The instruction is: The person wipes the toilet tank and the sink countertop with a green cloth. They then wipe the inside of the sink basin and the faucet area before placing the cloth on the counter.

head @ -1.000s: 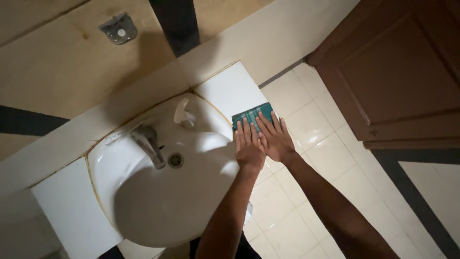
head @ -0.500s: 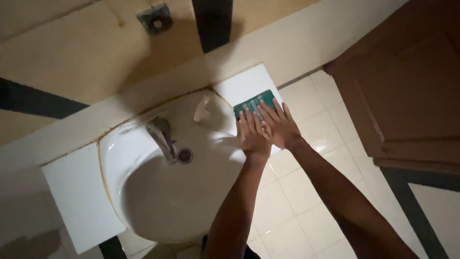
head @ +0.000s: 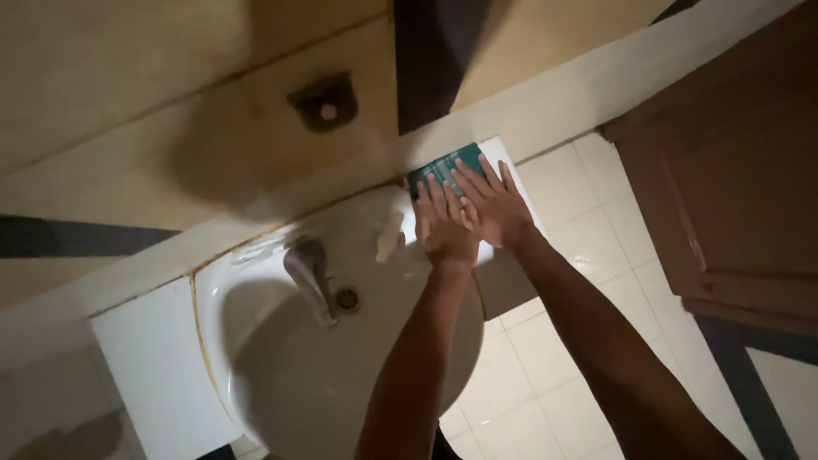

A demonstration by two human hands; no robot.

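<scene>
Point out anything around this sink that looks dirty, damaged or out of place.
A brownish stain runs along the left rim of the white sink. Otherwise nothing stands out: both hands, left hand and right hand, press flat on a green pad at the sink's corner.

Green flat rectangular pack [head: 443,168] (perhaps a sponge) at sink's back corner; half-covered.

Dark green, perhaps ribbed pad [head: 443,168]; white sink [head: 281,375]

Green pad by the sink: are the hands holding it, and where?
Not gripped: both hands, left and right, lie flat with spread fingers on the green pad's top face, pressing it against the white ledge.
</scene>
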